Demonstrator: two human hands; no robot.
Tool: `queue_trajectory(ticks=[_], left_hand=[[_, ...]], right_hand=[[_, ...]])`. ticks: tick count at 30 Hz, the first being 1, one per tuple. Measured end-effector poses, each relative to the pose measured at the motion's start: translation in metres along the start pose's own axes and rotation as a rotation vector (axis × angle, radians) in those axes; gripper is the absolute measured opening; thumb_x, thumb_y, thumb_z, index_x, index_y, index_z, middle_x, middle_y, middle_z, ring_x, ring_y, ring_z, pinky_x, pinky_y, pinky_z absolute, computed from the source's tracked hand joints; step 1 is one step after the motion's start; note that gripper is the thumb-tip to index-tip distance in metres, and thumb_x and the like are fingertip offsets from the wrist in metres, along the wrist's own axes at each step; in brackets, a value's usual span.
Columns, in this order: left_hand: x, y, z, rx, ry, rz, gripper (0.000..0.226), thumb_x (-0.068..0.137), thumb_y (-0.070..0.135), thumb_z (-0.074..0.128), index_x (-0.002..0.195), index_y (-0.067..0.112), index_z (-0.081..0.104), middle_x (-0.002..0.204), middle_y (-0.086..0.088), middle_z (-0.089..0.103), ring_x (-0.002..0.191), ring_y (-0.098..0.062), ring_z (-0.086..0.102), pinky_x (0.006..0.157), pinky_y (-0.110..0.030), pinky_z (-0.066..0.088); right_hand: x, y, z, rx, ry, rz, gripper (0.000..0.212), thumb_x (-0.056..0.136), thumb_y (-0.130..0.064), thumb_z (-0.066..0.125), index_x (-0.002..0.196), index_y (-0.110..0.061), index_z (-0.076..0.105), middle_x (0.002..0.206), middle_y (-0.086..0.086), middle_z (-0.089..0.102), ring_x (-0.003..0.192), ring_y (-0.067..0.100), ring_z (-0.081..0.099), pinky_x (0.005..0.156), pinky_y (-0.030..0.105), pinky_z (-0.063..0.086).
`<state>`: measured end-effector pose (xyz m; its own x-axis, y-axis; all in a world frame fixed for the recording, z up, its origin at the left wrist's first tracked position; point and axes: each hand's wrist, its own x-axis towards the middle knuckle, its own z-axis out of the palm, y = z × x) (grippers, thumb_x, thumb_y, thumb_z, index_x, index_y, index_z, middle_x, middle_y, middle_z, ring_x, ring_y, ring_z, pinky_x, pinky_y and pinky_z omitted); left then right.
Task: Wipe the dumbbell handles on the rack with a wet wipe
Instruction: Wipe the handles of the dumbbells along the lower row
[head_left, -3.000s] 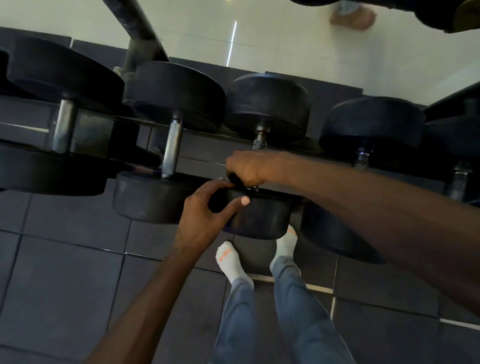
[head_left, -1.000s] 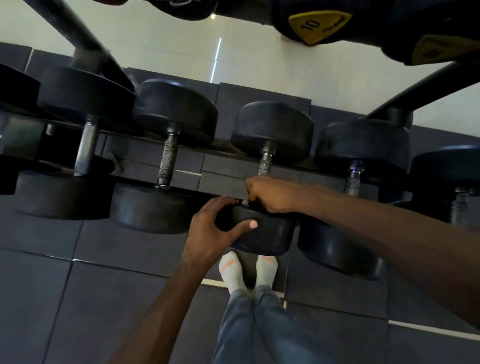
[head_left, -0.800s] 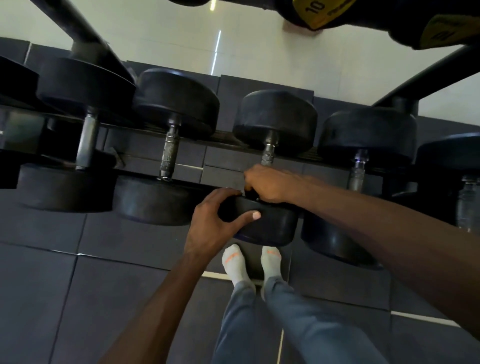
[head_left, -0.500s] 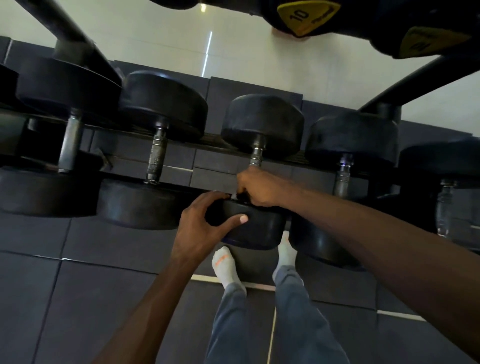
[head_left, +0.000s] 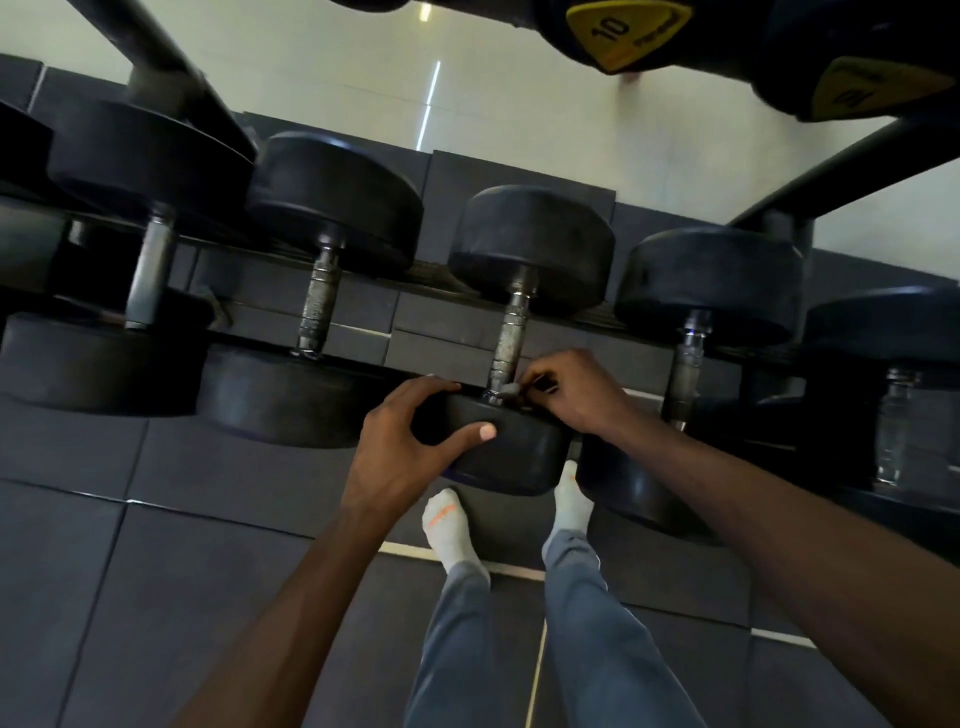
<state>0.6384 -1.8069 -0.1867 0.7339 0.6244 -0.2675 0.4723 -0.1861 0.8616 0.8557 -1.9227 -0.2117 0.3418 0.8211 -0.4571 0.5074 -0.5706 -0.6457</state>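
Observation:
Several black dumbbells lie side by side on a low rack (head_left: 363, 278). The middle dumbbell (head_left: 530, 244) has a knurled metal handle (head_left: 510, 338). My right hand (head_left: 576, 395) is curled at the near end of that handle, and a small grey wipe (head_left: 509, 391) shows at its fingertips against the metal. My left hand (head_left: 410, 441) grips the near head (head_left: 514, 452) of the same dumbbell, thumb on its face and fingers over its top edge. Most of the wipe is hidden in my right hand.
Neighbouring dumbbells have handles to the left (head_left: 318, 304) and right (head_left: 685, 358). An upper tier holds yellow-capped 10 dumbbells (head_left: 623, 26). Slanted rack posts (head_left: 156, 57) stand at both sides. My socked feet (head_left: 449, 525) stand on dark floor mats under the rack.
My right hand has slid back off the handle's middle to its near end, uncovering most of the knurled metal. My left hand has stayed on the near head.

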Motion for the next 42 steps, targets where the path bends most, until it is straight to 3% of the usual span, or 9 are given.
queue_trajectory(ticks=[5, 9, 12, 16, 22, 26, 29, 35, 42], left_hand=[[0.0, -0.003, 0.0, 0.002, -0.001, 0.01, 0.06, 0.075, 0.059, 0.083, 0.122, 0.026, 0.068, 0.122, 0.014, 0.065, 0.116, -0.001, 0.06, 0.097, -0.029, 0.055], [0.0, -0.004, 0.001, 0.0, -0.005, 0.021, 0.066, 0.074, 0.068, 0.077, 0.123, 0.026, 0.067, 0.122, 0.016, 0.064, 0.115, 0.001, 0.059, 0.096, -0.028, 0.056], [0.0, -0.004, 0.001, 0.005, -0.005, 0.016, 0.066, 0.073, 0.07, 0.075, 0.123, 0.027, 0.067, 0.121, 0.018, 0.064, 0.115, 0.004, 0.059, 0.095, -0.023, 0.054], [-0.001, -0.003, 0.001, 0.023, -0.008, 0.009, 0.067, 0.072, 0.072, 0.073, 0.124, 0.029, 0.066, 0.12, 0.024, 0.061, 0.114, 0.011, 0.055, 0.094, -0.017, 0.051], [-0.002, -0.003, 0.003, 0.033, -0.008, 0.01, 0.067, 0.074, 0.074, 0.071, 0.124, 0.031, 0.064, 0.12, 0.026, 0.058, 0.115, 0.011, 0.054, 0.094, -0.016, 0.049], [-0.003, -0.004, 0.004, 0.037, 0.003, 0.015, 0.068, 0.074, 0.074, 0.07, 0.125, 0.028, 0.065, 0.12, 0.021, 0.06, 0.115, 0.009, 0.055, 0.095, -0.015, 0.049], [-0.004, -0.004, 0.005, 0.024, 0.018, 0.018, 0.068, 0.075, 0.071, 0.072, 0.125, 0.025, 0.066, 0.122, 0.016, 0.062, 0.116, 0.007, 0.056, 0.097, -0.018, 0.05], [-0.004, -0.003, 0.006, 0.012, 0.031, 0.013, 0.067, 0.075, 0.068, 0.075, 0.125, 0.025, 0.067, 0.122, 0.013, 0.065, 0.115, 0.001, 0.059, 0.097, -0.026, 0.054], [-0.004, -0.002, 0.006, -0.008, 0.034, 0.016, 0.066, 0.075, 0.068, 0.074, 0.124, 0.025, 0.067, 0.12, 0.017, 0.063, 0.115, 0.005, 0.058, 0.096, -0.019, 0.051]], right_hand=[[0.0, 0.007, 0.009, 0.102, 0.087, 0.025, 0.009, 0.081, -0.008, 0.082, 0.086, -0.015, 0.081, 0.082, -0.003, 0.077, 0.073, 0.004, 0.071, 0.076, 0.031, 0.059], [0.001, -0.006, 0.003, 0.063, 0.015, -0.148, 0.014, 0.081, -0.015, 0.083, 0.094, -0.018, 0.083, 0.092, -0.004, 0.075, 0.083, 0.005, 0.068, 0.076, 0.017, 0.052], [0.016, -0.009, -0.006, -0.071, 0.033, -0.292, 0.016, 0.08, -0.004, 0.079, 0.091, -0.015, 0.083, 0.092, -0.002, 0.071, 0.081, 0.004, 0.061, 0.072, 0.008, 0.043], [0.033, -0.013, -0.016, -0.207, 0.228, -0.304, 0.007, 0.088, -0.01, 0.073, 0.089, -0.009, 0.08, 0.093, 0.003, 0.066, 0.081, 0.018, 0.064, 0.069, 0.037, 0.055], [0.038, -0.022, -0.016, -0.311, 0.355, -0.373, 0.01, 0.09, -0.005, 0.069, 0.096, -0.007, 0.076, 0.098, 0.005, 0.059, 0.091, 0.019, 0.058, 0.07, 0.03, 0.051], [0.037, -0.02, -0.007, -0.504, 0.122, -0.533, 0.007, 0.089, -0.003, 0.07, 0.092, -0.009, 0.069, 0.104, 0.006, 0.053, 0.096, 0.023, 0.052, 0.068, 0.038, 0.053], [0.029, -0.016, -0.005, -0.6, -0.082, -0.594, 0.012, 0.094, -0.013, 0.062, 0.105, -0.017, 0.063, 0.117, 0.002, 0.046, 0.108, 0.021, 0.046, 0.075, 0.041, 0.054], [0.031, -0.022, -0.016, -0.643, -0.303, -0.595, 0.022, 0.088, -0.004, 0.063, 0.106, -0.013, 0.07, 0.117, 0.002, 0.054, 0.109, 0.017, 0.049, 0.091, 0.033, 0.049], [0.033, -0.041, -0.006, -0.503, -0.282, -0.439, 0.031, 0.092, 0.0, 0.055, 0.115, -0.013, 0.071, 0.104, -0.003, 0.057, 0.096, 0.013, 0.056, 0.078, 0.021, 0.036]])
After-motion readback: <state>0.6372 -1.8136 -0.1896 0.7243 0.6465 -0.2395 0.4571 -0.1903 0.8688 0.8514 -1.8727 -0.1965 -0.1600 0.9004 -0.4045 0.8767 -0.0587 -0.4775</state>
